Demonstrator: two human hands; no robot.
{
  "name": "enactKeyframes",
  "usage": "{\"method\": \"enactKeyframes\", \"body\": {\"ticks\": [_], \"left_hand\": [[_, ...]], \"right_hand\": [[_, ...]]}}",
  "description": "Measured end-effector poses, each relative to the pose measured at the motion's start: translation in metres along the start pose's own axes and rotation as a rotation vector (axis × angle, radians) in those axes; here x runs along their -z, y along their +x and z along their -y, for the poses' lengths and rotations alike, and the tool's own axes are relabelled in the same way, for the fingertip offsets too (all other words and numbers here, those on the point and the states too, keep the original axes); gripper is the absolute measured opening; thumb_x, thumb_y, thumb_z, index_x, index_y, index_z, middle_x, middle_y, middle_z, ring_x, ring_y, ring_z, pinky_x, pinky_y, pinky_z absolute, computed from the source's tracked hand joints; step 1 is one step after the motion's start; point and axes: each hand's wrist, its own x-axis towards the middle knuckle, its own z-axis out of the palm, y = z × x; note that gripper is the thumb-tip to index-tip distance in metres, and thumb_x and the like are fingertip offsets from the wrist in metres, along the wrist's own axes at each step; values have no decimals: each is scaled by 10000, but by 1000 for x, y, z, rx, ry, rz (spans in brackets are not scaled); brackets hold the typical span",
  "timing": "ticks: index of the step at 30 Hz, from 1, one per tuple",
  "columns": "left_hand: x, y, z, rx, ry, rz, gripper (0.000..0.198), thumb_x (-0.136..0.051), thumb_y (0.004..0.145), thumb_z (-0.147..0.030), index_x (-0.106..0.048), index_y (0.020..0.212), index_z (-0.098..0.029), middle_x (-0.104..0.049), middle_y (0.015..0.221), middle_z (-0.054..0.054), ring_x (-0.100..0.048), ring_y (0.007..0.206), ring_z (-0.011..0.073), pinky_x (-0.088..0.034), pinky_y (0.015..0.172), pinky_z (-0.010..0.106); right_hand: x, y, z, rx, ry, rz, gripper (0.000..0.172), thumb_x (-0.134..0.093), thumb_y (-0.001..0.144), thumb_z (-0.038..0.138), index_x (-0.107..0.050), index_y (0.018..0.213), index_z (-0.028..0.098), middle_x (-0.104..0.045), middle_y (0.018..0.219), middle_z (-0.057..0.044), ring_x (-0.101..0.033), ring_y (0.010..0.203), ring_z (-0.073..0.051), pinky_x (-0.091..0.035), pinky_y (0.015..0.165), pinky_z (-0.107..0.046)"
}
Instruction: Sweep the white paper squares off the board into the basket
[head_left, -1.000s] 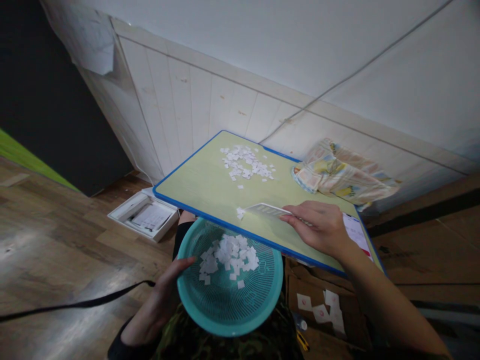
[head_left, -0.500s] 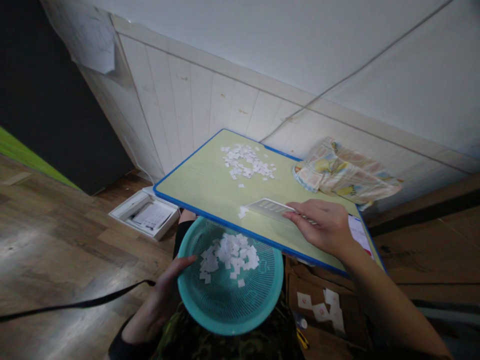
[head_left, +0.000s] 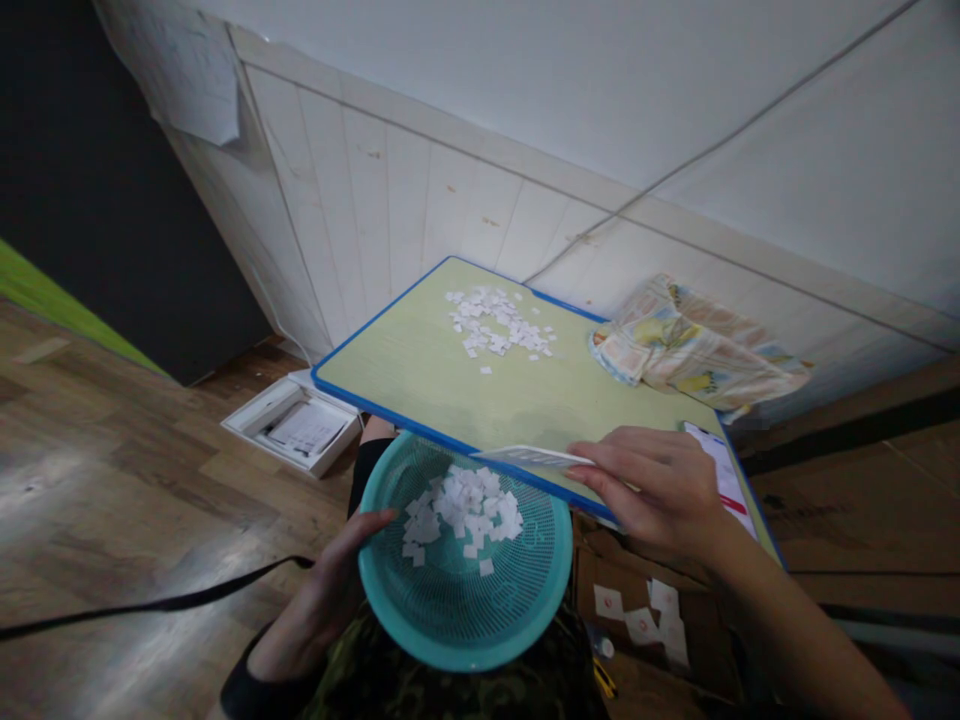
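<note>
My left hand grips the left rim of a turquoise plastic basket, its thumb over the edge. The basket rests on my lap under the table's front edge, with a heap of small white paper squares inside. My right hand pinches a flat white slotted plastic piece, held at the table's blue front edge above the basket's far rim. More white paper squares lie scattered over the back of the yellow-green table.
A patterned cloth lies at the table's back right, against the wall. A printed sheet sits on the right side. Below are an open white box on the floor and a cardboard box with white cards.
My right hand has drawn the slotted plastic piece towards me to the table's front edge. The few squares beside it on the tabletop no longer show there. My left hand stays on the basket.
</note>
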Motion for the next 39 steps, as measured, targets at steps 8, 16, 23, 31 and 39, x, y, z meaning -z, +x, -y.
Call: {"method": "enactKeyframes", "body": {"ticks": [8, 16, 23, 31, 39], "left_hand": [[3, 3, 2, -3, 2, 18, 381, -672, 783, -232, -684, 1150, -127, -807, 824, 58, -746, 757, 274, -579, 748, 372], [4, 2, 2, 27, -12, 10, 357, -674, 783, -255, -689, 1113, -121, -797, 964, 85, -725, 916, 306, -567, 801, 389], [3, 0, 0, 10, 16, -12, 372, -682, 778, -275, -695, 1131, -162, -804, 915, 55, -731, 874, 285, -558, 796, 370], [17, 4, 5, -42, 20, 1, 223, -687, 783, -274, -760, 964, -165, -794, 984, 62, -712, 935, 269, -534, 845, 336], [6, 2, 1, -7, 17, 31, 318, -686, 773, -274, -730, 1059, -142, -803, 904, 81, -735, 853, 302, -566, 782, 384]], "right_hand": [[-37, 23, -53, -128, -299, -220, 138, -645, 843, 290, -721, 910, 196, -734, 758, -26, -679, 670, -131, -458, 593, -219], [-47, 22, -63, -80, -312, -147, 152, -629, 851, 295, -722, 921, 198, -733, 766, -25, -668, 662, -130, -455, 588, -226], [-19, 11, -42, 32, -199, -22, 150, -672, 814, 230, -702, 956, 190, -705, 732, -12, -646, 645, -119, -458, 594, -231], [17, -2, 5, 62, -86, 133, 222, -656, 816, 176, -658, 1036, 205, -705, 784, -31, -643, 673, -140, -457, 583, -263], [12, 4, -3, -4, -85, 38, 179, -653, 830, 212, -675, 1007, 218, -709, 741, -22, -641, 626, -130, -454, 559, -246]]}}
